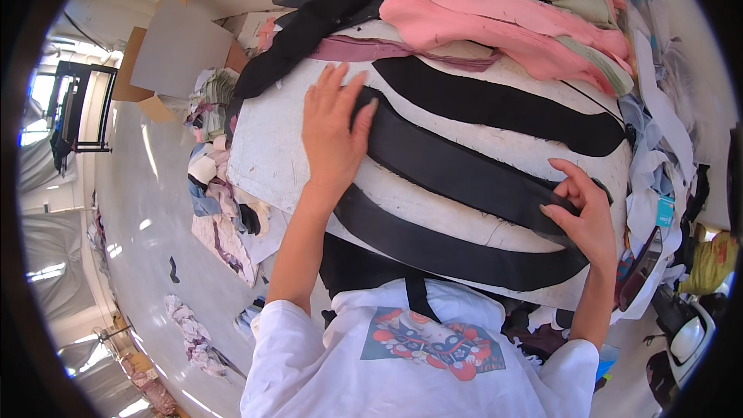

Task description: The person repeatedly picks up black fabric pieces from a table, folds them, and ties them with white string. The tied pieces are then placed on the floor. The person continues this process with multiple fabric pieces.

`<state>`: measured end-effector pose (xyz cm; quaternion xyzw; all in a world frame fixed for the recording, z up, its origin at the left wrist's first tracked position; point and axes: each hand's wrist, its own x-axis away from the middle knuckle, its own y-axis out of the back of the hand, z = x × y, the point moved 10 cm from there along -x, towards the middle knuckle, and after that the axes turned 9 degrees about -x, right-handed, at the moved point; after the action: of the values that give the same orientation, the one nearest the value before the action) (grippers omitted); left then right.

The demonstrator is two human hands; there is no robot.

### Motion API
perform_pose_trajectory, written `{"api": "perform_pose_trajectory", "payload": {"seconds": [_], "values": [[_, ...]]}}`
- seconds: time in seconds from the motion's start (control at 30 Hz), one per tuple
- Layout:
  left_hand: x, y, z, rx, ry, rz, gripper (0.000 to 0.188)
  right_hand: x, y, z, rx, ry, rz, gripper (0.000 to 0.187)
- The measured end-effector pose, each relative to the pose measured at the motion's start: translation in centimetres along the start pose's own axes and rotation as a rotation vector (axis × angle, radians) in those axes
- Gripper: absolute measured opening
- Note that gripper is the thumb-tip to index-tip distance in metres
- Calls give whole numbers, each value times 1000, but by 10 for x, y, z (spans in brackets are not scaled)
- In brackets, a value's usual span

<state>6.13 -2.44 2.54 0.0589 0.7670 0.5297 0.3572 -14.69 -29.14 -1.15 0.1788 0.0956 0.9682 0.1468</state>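
The middle black fabric strip [464, 170] runs with its long axis from upper centre to lower right across the white table [271, 147], the left hand [333, 131] pressing flat, fingers spread, on its upper end while the right hand [580, 213] pinches its lower-right end.

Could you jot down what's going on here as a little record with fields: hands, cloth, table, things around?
Left hand: flat, palm down on the middle black strip, near its left end
Right hand: fingers pinching the same strip's right end
Other strips: upper black strip and lower black strip, lying apart from it
Surface: white work board
Behind: pile of pink fabric
Floor at left: fabric scraps, cardboard box
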Motion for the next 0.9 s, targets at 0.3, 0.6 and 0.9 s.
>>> {"api": "perform_pose_trajectory", "payload": {"seconds": [0.3,0.6,0.9], "values": [[18,-48,-27,-19,-226,312,46,-5,11,-6,166,117,-97,58],[39,-47,-140,71,-531,437,55,-2,12,-3,243,135,-135,58],[44,-61,-139,-3,-553,509,56,33,91,-37,-26,29,-297,56]]}}
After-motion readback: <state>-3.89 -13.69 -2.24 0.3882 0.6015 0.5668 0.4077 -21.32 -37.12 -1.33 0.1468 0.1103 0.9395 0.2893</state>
